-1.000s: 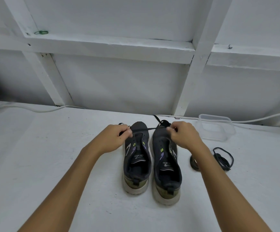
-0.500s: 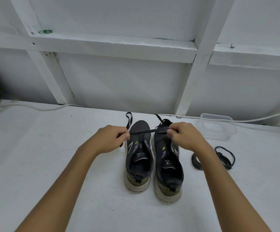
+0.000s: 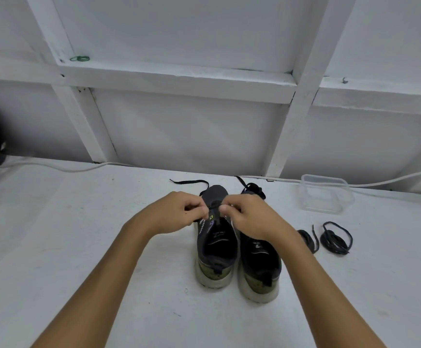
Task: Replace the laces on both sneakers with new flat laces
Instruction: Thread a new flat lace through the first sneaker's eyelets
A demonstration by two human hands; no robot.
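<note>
Head view: clear tub (image 3: 326, 194) beside sneakers (image 3: 217, 247).

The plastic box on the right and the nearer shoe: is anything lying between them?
In the head view, the table between the clear plastic box and the right sneaker is bare. The coiled black laces lie nearer the camera, below the box.

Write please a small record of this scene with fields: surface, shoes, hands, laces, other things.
surface: white table against a white wall
shoes: left sneaker and right sneaker, side by side, heels toward the person
hands: left hand and right hand each pinch the flat lace over the left sneaker's front
laces: one flat end lies beyond the toe; two coiled round laces lie to the right
other things: clear plastic box, white cable
</note>
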